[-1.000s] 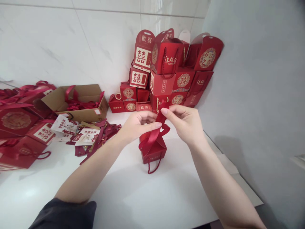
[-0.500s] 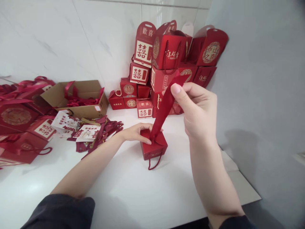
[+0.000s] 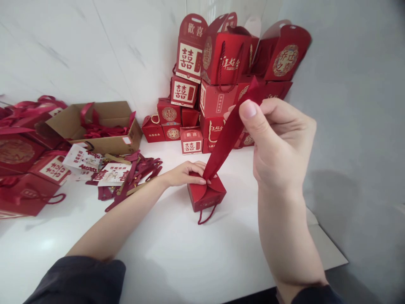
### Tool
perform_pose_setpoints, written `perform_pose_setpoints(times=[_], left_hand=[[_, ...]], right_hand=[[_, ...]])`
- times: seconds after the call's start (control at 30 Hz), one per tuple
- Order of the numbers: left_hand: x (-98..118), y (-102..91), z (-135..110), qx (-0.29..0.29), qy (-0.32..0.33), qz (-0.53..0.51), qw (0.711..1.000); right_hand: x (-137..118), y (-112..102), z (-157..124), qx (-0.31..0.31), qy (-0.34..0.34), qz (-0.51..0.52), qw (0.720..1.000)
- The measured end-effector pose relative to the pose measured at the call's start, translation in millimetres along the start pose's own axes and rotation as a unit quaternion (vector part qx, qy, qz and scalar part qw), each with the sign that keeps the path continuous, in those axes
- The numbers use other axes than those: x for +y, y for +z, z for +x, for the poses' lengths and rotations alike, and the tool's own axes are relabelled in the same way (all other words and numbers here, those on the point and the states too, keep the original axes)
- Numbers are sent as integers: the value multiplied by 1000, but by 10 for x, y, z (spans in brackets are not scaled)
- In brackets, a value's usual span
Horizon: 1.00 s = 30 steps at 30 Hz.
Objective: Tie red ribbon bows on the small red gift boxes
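Note:
A small red gift box [image 3: 205, 198] with folded top flaps stands on the white table, a dark red cord handle [image 3: 207, 216] hanging down its near side. My left hand [image 3: 186, 174] is closed over the top of the box, thumb and fingers around the base of a wide red ribbon [image 3: 226, 141]. The ribbon rises from the box top and slants up to the right. High above the box, my right hand [image 3: 281, 143] pinches the ribbon near its upper end between thumb and fingers. Where the ribbon meets the box is partly hidden by my left fingers.
Stacked red gift boxes [image 3: 232, 59] rise against the wall at the back. An open cardboard box [image 3: 123, 145] holds red ribbons [image 3: 104, 131]. Before it lies a pile of dark red straps [image 3: 139, 173] with printed cards [image 3: 113, 174]. More ribboned boxes [image 3: 22, 185] crowd the left.
My right hand has moved right and slightly up with the ribbon, which now stretches longer and straighter. My left thumb and fingers have drawn closer together at its base.

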<state>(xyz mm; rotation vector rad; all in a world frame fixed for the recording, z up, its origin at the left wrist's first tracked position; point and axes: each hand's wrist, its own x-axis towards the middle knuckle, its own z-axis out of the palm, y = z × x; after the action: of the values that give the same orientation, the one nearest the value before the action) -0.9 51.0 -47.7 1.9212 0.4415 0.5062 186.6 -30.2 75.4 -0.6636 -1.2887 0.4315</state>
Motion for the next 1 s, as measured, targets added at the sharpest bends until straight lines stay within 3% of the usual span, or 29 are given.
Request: perform_pose_setpoints(times=[0.57,0.67,0.77,0.9,1.0], left_hand=[[-25,44,44,15,20,6,1000],[-49,54,50,25,26,5,999],[-55,67,52,34,17,9,999],[-54,72,58,39,17,16,999],[-56,69,67,34,25,23,999]], right_hand=[[155,-99,75,32,29,-19,999],[364,-170,164,38,63,-12,997],[743,-238,208,46,129,-6,991],[1152,-386,-31,-27,238,-81,968],[1144,-528,-419,-175,264,-173,933]])
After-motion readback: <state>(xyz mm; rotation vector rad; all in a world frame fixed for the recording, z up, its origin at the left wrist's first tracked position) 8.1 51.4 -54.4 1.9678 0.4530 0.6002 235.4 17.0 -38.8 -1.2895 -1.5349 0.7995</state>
